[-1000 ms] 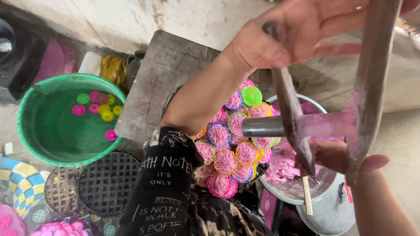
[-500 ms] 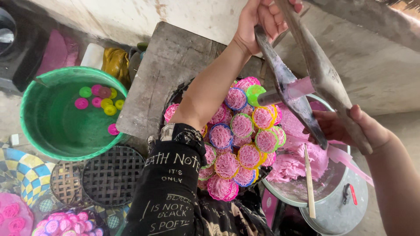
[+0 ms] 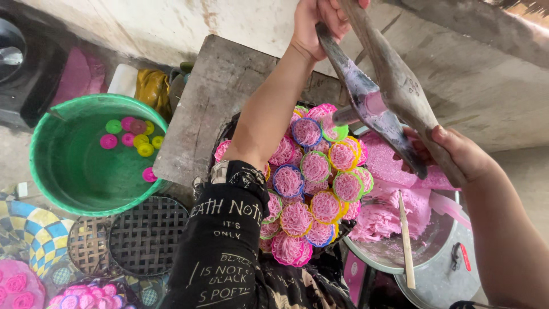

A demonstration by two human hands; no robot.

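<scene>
Gripping the metal press (image 3: pixel 389 97), both hands' fingers (image 3: pixel 452 143) closed tight.

Left hand (image 3: pixel 320 23) is raised high, fingers clenched (arm outstretched, black sleeve); right hand (image 3: pixel 457 154) grips lower, forearm bare.

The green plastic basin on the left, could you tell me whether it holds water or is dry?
It holds water. The green plastic basin shows a glossy liquid surface with small round pink, green and yellow plastic rings floating near its far side.
</scene>
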